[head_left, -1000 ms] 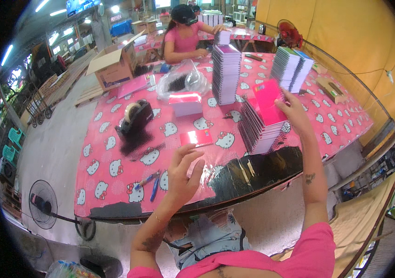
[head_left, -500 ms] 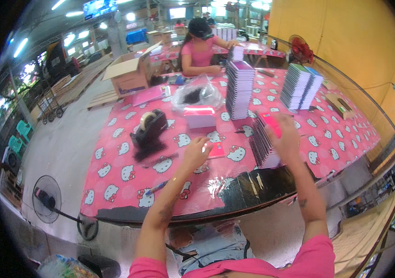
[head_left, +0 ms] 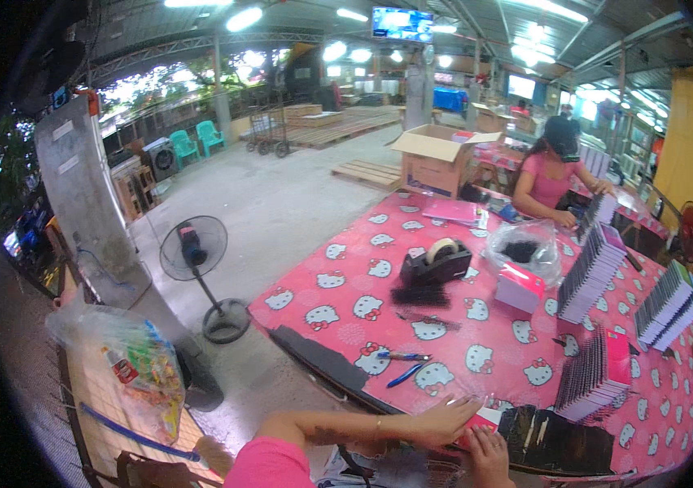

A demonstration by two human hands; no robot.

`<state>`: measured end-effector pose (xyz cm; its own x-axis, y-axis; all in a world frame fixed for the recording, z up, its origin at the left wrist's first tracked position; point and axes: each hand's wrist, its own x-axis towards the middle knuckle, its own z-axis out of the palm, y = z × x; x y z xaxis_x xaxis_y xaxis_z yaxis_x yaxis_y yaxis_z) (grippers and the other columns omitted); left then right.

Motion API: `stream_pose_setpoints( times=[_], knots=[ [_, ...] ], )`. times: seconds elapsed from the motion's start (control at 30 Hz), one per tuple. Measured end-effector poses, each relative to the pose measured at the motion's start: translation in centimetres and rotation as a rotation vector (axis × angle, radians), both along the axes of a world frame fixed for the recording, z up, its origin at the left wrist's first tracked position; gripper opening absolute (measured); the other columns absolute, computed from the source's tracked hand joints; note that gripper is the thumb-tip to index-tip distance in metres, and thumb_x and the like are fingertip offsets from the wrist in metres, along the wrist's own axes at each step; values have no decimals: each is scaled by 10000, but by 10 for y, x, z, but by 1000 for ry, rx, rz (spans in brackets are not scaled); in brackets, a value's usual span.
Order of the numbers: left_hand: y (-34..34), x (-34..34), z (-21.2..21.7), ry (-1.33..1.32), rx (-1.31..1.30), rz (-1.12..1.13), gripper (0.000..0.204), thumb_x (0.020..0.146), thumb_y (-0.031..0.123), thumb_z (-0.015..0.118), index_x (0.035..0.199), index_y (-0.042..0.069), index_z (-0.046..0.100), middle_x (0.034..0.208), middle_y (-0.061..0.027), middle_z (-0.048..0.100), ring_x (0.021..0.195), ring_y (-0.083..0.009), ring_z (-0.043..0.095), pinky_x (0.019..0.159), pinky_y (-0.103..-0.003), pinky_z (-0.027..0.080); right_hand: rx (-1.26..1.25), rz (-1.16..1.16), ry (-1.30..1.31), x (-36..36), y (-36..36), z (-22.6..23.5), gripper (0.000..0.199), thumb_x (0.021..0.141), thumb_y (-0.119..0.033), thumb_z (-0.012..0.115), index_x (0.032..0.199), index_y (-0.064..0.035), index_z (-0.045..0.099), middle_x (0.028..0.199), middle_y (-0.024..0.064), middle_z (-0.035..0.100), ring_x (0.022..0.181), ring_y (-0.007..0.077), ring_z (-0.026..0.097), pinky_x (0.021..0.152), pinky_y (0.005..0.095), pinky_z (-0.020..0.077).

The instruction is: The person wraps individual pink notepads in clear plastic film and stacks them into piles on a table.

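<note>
My left hand (head_left: 442, 420) and my right hand (head_left: 489, 455) meet at the near edge of the pink cartoon-cat tablecloth (head_left: 346, 305). Between them is a small pink booklet (head_left: 486, 420). My left fingers lie flat over it and my right hand grips it from below. Shiny clear wrap seems to cover it, though blur hides the details. A fanned stack of pink-covered notebooks (head_left: 598, 378) stands just right of my hands. A pile of black sheets (head_left: 558, 439) lies beside my right hand.
Two blue pens (head_left: 405, 366), a black tape dispenser (head_left: 436, 264), a clear plastic bag (head_left: 525, 248), a pink box (head_left: 520, 286) and more notebook stacks (head_left: 594, 272) sit on the table. A person in pink (head_left: 550, 175) works at the far end. A floor fan (head_left: 196, 252) and a snack bag (head_left: 131, 366) are on the left.
My hands pulled back from the middle of the table and the notebook stack to its near edge, now together on the pink booklet. The view swung left.
</note>
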<state>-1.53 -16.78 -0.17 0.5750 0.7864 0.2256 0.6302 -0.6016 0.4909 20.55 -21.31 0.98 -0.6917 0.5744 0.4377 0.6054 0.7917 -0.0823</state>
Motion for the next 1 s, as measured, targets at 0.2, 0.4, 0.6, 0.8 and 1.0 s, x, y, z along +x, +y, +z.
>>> stream_pose_setpoints(
  times=[0.2, 0.4, 0.6, 0.8, 1.0],
  knots=[
    [151, -100, 5, 66, 553, 480, 276, 820, 135, 598, 1067, 18, 629, 1011, -137, 639, 962, -332, 577, 795, -454, 484, -19, 108, 136, -5, 13, 39, 307, 786, -107, 607, 1084, -49, 653, 951, 154, 662, 947, 325, 641, 963, 504, 454],
    [188, -98, -14, 292, 486, 430, 233, 828, 164, 609, 1013, 24, 637, 975, -131, 632, 942, -310, 588, 820, -425, 476, -316, -96, 314, 7, 50, 40, 313, 865, 12, 623, 1172, -46, 657, 846, 229, 675, 789, 392, 671, 710, 446, 507],
    [180, -119, 1, 308, 665, 518, 186, 880, 178, 570, 1010, 48, 596, 961, -122, 611, 958, -296, 586, 812, -410, 474, -396, -53, 510, -8, 68, 35, 380, 857, -1, 646, 1231, -13, 582, 1052, 177, 659, 965, 298, 646, 850, 345, 489],
    [149, -89, 56, 89, 578, 512, 206, 908, 150, 553, 1082, 41, 577, 930, -134, 579, 924, -315, 598, 792, -447, 477, -656, -219, 1095, -15, 65, -9, 501, 802, 42, 671, 1265, -44, 502, 1138, 66, 513, 1059, 180, 518, 956, 314, 427],
    [33, -34, 57, -236, 501, 326, 511, 905, 109, 572, 1398, 33, 464, 1275, -283, 515, 1170, -460, 518, 957, -524, 455, -702, -215, 1076, -25, 63, -9, 521, 766, 90, 682, 1236, -40, 496, 1118, 69, 527, 1031, 168, 547, 908, 289, 454]
  ],
)
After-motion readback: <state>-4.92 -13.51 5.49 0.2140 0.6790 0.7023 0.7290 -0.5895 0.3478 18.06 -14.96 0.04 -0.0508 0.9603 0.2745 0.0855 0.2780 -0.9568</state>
